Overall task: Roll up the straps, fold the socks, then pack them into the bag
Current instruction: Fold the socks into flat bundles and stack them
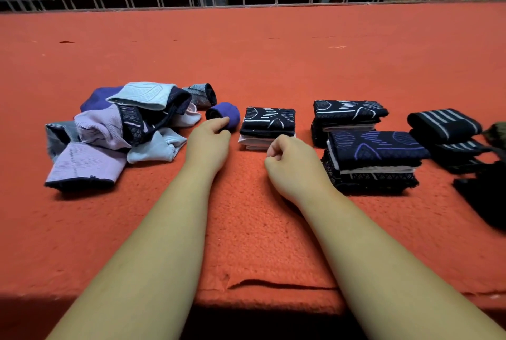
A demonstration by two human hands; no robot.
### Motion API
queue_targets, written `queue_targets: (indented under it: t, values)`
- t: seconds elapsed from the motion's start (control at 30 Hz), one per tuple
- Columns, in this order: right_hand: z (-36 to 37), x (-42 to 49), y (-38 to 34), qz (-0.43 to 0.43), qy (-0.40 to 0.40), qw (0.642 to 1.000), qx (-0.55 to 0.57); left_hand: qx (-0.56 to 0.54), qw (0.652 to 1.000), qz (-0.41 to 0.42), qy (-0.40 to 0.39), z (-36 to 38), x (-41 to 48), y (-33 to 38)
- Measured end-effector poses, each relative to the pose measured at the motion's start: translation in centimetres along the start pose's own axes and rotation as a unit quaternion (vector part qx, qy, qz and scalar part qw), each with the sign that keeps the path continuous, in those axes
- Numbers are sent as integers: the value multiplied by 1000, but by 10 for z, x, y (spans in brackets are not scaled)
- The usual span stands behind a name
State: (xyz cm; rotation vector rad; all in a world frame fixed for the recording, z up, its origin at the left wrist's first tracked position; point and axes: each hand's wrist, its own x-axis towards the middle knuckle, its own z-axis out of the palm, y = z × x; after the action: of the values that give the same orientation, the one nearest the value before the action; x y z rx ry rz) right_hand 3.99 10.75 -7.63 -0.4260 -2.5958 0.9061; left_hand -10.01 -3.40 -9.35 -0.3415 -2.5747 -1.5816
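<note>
Partway: folded sock stacks (267, 126) and rolled striped straps (443, 123) lay right of the purple roll (226, 117), unfolded sock pile (115, 131) left of it, nothing visibly packed; left grip (210, 139) open, touching the roll, right grip (290, 164) curled, empty.

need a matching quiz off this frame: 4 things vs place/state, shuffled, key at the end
Column A
1. purple roll
2. loose sock pile
3. striped straps
4. right hand

Column B
a. furthest right of these four
b. fingers curled, holding nothing
c. a fingertip of the left hand touches it
d. unfolded heap, furthest left

Pairs: 1-c, 2-d, 3-a, 4-b
</note>
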Motion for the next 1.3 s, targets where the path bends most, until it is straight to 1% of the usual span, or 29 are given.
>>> queue_targets:
  t: [0.07,0.13,0.2,0.33,0.43,0.53,0.6,0.7,0.83,0.9,0.97,1.07,1.13,1.17,1.23,1.3]
  values:
    - [-1,-3,2,-19,-18,1000,4,-75,996,-32,18,-4,-2,0]
    - [-2,-7,4,-33,-26,999,0,-155,985,-64,34,-6,-8,6]
    - [-2,-12,3,-40,-28,999,-14,-181,980,-76,42,-10,-18,13]
    - [-4,-28,-5,-41,-34,997,-48,-90,992,-47,76,-28,-51,13]
    - [-5,-50,-6,-30,-36,998,-29,-62,994,-6,85,-43,-89,17]
    - [-3,-77,-8,-36,-45,998,-6,-67,993,26,97,-53,-132,29]
    - [-4,-95,-9,-39,-36,998,35,-79,992,25,93,-55,-160,35]
    - [-11,-123,-12,-36,-19,995,94,-134,987,2,94,-51,-195,44]
    - [-21,-151,-6,-30,29,992,117,-209,975,10,75,-38,-233,56]
    - [-27,-156,1,-26,72,990,121,-205,977,32,59,-33,-242,56]
    - [-31,-158,8,-37,96,988,116,-164,983,72,39,-33,-244,54]
    - [-30,-155,12,-45,111,986,115,-29,987,158,7,-36,-240,51]
    - [-30,-151,13,-50,119,985,116,21,983,183,12,-37,-235,49]
    - [-30,-148,14,-55,119,985,114,18,983,183,20,-36,-233,49]
    - [-33,-143,14,-57,115,986,111,-24,986,161,33,-35,-226,48]
    - [-38,-137,16,-38,114,987,111,-71,988,132,34,-36,-218,50]
